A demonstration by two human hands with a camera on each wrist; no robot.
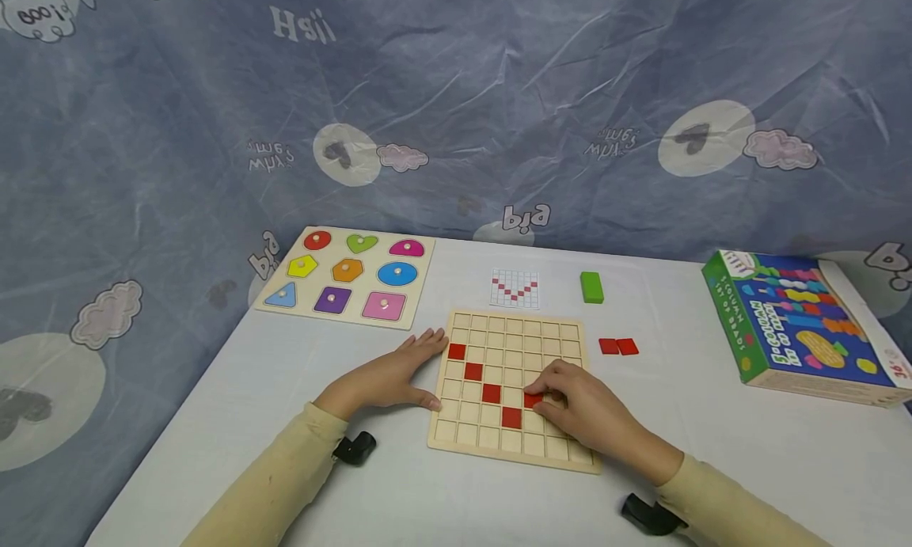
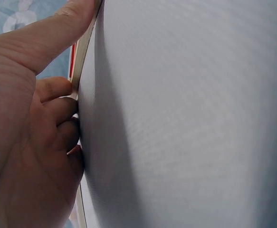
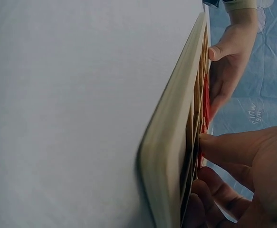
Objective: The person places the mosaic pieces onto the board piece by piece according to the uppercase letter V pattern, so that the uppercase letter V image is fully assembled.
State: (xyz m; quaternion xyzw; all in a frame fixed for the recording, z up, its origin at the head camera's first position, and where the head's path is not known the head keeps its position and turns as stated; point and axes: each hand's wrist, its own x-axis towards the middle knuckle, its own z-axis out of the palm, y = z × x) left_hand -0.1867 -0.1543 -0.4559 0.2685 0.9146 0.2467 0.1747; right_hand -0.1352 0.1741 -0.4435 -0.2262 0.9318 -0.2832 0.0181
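Observation:
A wooden grid board [image 1: 514,449] lies on the white table, with several red tiles [image 1: 492,393] in a descending diagonal of its cells. My right hand [image 1: 594,412] has its thumb and index finger at another red tile [image 1: 533,400], up and to the right of the lowest one; the right wrist view shows these fingertips at the board [image 3: 164,142]. My left hand [image 1: 388,377] rests at the board's left edge, thumb and fingers spread, touching it. In the left wrist view the left hand [image 2: 38,118] lies against the board's edge.
Two loose red tiles [image 1: 618,347] lie right of the board. Behind it are a patterned card [image 1: 514,288] and a green block [image 1: 591,287]. A shape puzzle [image 1: 347,270] stands at the back left, a colourful box [image 1: 808,325] at the right. A patterned cloth hangs behind.

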